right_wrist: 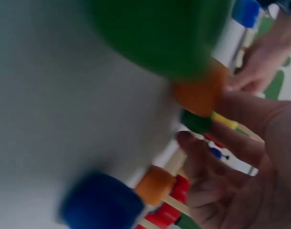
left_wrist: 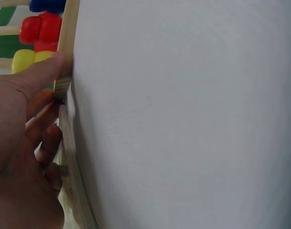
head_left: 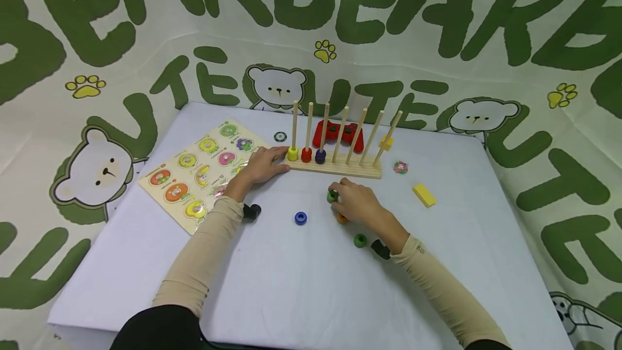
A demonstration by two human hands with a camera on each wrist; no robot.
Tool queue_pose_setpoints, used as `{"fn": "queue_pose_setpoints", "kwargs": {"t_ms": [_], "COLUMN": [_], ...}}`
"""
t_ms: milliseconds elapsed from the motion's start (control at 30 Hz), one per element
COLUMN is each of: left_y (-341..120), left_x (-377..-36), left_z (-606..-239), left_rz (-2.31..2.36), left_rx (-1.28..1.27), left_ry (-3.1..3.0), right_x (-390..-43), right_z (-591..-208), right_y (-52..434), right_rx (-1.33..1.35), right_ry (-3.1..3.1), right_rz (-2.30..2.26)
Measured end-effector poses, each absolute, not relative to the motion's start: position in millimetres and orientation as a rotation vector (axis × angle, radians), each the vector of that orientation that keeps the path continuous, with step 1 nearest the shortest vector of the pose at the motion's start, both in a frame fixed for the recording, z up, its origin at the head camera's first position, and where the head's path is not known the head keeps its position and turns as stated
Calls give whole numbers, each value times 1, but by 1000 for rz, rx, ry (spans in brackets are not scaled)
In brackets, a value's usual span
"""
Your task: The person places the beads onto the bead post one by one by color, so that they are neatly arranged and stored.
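Note:
A wooden peg stand (head_left: pixel 335 167) with several upright pegs carries a yellow bead (head_left: pixel 292 154), a red bead (head_left: pixel 306 155) and a dark blue bead (head_left: pixel 320 156) on its left pegs. My left hand (head_left: pixel 264 166) grips the stand's left end, a finger along the base edge (left_wrist: pixel 67 43). In front of the stand, my right hand (head_left: pixel 360 204) pinches a green bead (head_left: pixel 332 196) at its fingertips. An orange bead (head_left: pixel 342 219) lies partly hidden under that hand. Another green bead (head_left: pixel 359 240) sits near the right wrist, and a blue bead (head_left: pixel 301 218) lies between the hands.
A fruit puzzle board (head_left: pixel 187 161) lies left, partly under the left arm. Behind the stand is a red game controller (head_left: pixel 338 135). To the right are a yellow block (head_left: pixel 424 195) and a small flower-like piece (head_left: pixel 400 167). A round chip (head_left: pixel 280 136) lies by the left peg.

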State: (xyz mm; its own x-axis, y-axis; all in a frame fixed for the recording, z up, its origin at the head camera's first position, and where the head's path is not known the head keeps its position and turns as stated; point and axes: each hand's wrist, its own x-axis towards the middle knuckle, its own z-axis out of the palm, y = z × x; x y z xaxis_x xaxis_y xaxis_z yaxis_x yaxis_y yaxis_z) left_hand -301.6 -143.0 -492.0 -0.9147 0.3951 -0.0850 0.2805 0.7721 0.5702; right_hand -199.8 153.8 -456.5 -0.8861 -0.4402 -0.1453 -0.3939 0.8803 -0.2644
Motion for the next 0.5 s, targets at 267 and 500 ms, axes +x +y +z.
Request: {"fn": "queue_pose_setpoints", "kwargs": {"t_ms": [267, 500], "left_y": [-144, -143], "left_x": [-300, -301], "left_z": [-492, -494], "left_rz": [850, 844], "left_rx": [531, 538], "left_ry": [2764, 2775], "right_x": [-197, -212], "right_z": [-455, -407], "right_y": [156, 166], "right_rx": [-662, -753], "right_ry": [2914, 3134], "right_rz": [-460, -799]}}
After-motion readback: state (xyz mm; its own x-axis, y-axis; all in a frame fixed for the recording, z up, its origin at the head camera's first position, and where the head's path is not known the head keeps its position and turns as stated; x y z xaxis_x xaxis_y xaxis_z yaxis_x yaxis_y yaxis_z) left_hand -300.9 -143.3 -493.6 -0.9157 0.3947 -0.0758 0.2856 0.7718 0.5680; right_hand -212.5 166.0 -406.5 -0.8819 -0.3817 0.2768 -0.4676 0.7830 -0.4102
